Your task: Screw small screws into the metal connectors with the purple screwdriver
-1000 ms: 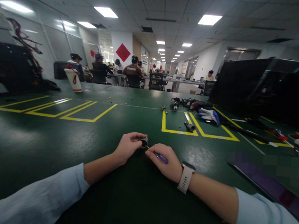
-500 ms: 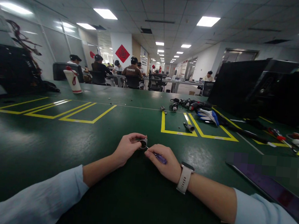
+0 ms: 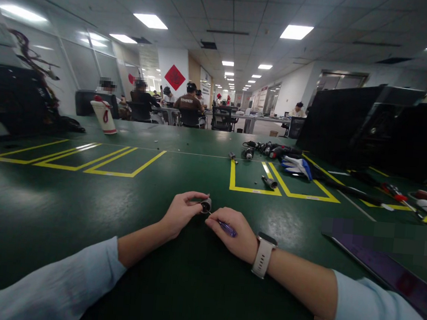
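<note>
My left hand (image 3: 181,213) is closed on a small grey cylindrical part (image 3: 205,205), held just above the green table (image 3: 82,203). My right hand (image 3: 234,234) grips a small screwdriver with a purple handle (image 3: 227,227). Its thin metal tip points into the open end of the cylindrical part. A pale watch (image 3: 263,255) is on my right wrist. Both forearms rest on the table, in light blue sleeves.
Yellow taped boxes (image 3: 86,156) mark the table. A metal piece (image 3: 270,183), tools and blue-white gloves (image 3: 298,166) lie at the right. A white cup (image 3: 105,115) stands far left. Black monitors (image 3: 355,122) rise at the right. People sit at desks behind.
Both hands with the part and the screwdriver stay nearly in place; the view has shifted only slightly.
</note>
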A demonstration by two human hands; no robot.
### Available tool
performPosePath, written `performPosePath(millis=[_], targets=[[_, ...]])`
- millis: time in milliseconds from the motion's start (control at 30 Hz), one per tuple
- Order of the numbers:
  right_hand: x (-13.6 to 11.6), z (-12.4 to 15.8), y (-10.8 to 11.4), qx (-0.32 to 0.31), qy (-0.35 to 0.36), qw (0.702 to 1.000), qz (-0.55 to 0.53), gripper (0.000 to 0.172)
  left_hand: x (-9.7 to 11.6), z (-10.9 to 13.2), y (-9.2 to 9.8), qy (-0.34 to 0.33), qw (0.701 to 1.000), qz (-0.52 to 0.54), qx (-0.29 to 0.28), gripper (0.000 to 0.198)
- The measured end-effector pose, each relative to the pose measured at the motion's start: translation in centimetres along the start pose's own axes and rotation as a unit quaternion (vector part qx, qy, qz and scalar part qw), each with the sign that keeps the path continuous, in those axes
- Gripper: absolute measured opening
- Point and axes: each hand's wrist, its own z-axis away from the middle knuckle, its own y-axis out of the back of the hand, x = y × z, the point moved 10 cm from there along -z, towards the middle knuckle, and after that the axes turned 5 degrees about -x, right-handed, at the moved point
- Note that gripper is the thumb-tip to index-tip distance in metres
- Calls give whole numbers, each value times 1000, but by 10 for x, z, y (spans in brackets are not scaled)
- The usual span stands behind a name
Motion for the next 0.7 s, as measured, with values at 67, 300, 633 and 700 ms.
performPosePath(millis=[67,300,633,700], targets=[[0,0,1,4,1,1000,-1,14,1,0,0,-9,1000,-3,-1,31],[1,1,3,6,-11,1000,23,14,5,0,4,-23,1000,-15,15,28],[0,1,1,4,-1,999,41,13,2,0,3,-20,1000,-3,7,29],[1,1,1,9,1,999,43,14,3,0,4,-18,1000,2,15,30]])
